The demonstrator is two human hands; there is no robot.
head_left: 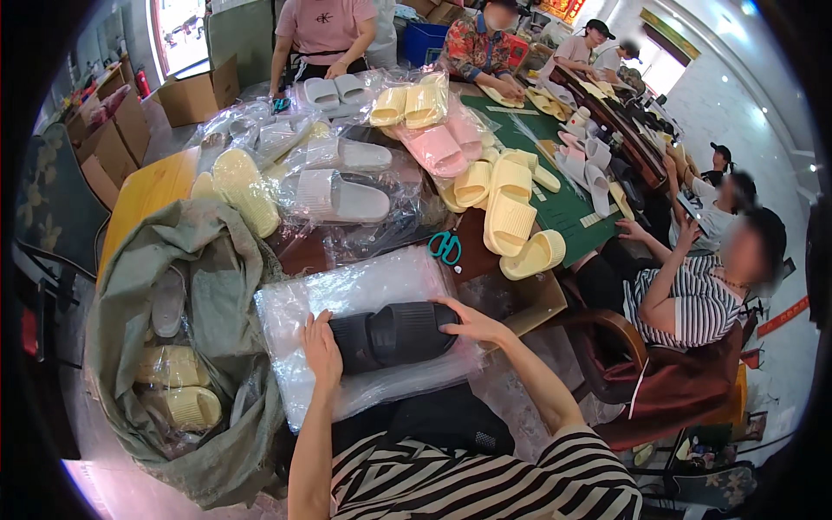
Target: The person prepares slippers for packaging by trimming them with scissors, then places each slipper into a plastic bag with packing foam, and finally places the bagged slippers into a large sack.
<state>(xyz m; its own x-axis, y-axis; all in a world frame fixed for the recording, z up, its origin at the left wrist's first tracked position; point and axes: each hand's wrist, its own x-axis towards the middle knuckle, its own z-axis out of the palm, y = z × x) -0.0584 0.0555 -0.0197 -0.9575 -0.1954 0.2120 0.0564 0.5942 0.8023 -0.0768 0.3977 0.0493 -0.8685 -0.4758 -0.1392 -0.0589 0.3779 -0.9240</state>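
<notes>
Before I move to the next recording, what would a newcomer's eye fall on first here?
The black slippers, over clear plastic bags at lower centre, stand out first. Next is the big green sack at left, with bagged slippers inside, then the loose yellow slippers right of the blue scissors.

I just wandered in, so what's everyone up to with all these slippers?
One person has a pair of dark slippers on a stack of clear plastic bags: the left hand rests against one end, while the right hand grips the other. Bagged yellow slippers sit in the green sack to the left. Teal scissors lie beyond the bags, near loose yellow slippers. Other people sit around the tables.
</notes>
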